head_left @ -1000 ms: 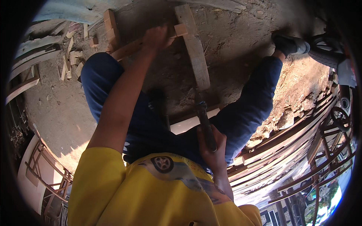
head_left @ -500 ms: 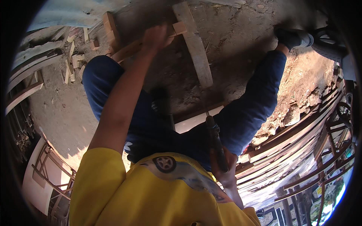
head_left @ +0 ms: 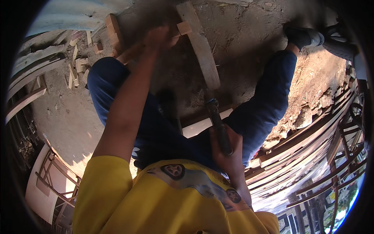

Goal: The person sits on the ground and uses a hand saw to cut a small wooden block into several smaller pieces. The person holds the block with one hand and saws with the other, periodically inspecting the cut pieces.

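My left hand [head_left: 157,38] is closed around a narrow length of wood [head_left: 129,53], slanting up from beside my left knee. Its squared end [head_left: 184,28] lies over a weathered grey plank [head_left: 204,58] on the ground. In front of my right thigh, my right hand [head_left: 227,146] grips a dark-handled tool [head_left: 219,126] with a metal collar at its far end. Whatever extends beyond that collar is too blurred to make out. The tool points toward the plank's near end.
Small wood offcuts [head_left: 74,70] lie on the dirt at the left. Beside the held wood stands a reddish block [head_left: 113,31]. Stacked boards [head_left: 300,144] run along the right, with a wheel [head_left: 339,45] beyond my right foot. A pale-blue sheet [head_left: 78,15] hangs at upper left.
My right hand and the dark-handled tool have moved forward, away from my body and slightly left. My left hand stays on the wood in nearly the same place.
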Motion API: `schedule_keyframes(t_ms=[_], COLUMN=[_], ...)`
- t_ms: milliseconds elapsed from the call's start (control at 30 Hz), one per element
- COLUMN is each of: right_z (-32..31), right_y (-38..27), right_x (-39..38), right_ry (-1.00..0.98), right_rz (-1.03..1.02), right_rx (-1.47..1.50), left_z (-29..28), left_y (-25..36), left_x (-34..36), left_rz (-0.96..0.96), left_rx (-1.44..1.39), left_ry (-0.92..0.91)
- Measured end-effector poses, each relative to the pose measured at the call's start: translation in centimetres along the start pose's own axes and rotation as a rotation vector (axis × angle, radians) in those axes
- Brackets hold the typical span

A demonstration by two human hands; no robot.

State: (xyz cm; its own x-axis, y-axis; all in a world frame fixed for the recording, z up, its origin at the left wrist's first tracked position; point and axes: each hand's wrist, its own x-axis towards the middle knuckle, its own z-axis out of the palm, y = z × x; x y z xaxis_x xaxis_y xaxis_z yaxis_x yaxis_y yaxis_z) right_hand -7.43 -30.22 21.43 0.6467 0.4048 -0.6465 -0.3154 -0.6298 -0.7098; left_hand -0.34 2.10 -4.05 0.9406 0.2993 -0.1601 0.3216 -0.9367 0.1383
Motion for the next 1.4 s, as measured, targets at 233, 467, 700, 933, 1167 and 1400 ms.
schedule_keyframes(t_ms=[233,467,700,933,1167,1400], right_z=[-0.5,0.5,1.2,1.7,0.8,2.2], right_y=[-0.5,-1.1,-2.6,-2.5,-3.6,-3.5], right_x=[-5.4,-6.4,-2.0,-3.5,-6.7,-1.4], right_ry=[0.126,0.173,0.118,0.168,0.249,0.088], right_rz=[-0.089,-0.109,-0.115,-0.121,0.175,0.001], right_rx=[-0.168,-0.161,-0.123,-0.159,-0.148,-0.112], left_z=[0.1,0.1,-0.8,1.0,2.8,-0.1], left_y=[0.6,0.7,0.8,1.5,0.0,0.8], left_x=[-0.2,-0.4,-0.6,0.3,-0.4,-0.3], left_rz=[-0.017,-0.018,-0.047,-0.061,0.019,-0.050], left_rx=[0.075,-0.019,-0.102,-0.046,-0.018,-0.054], left_ry=[0.056,0.070,-0.012,-0.020,0.218,0.029])
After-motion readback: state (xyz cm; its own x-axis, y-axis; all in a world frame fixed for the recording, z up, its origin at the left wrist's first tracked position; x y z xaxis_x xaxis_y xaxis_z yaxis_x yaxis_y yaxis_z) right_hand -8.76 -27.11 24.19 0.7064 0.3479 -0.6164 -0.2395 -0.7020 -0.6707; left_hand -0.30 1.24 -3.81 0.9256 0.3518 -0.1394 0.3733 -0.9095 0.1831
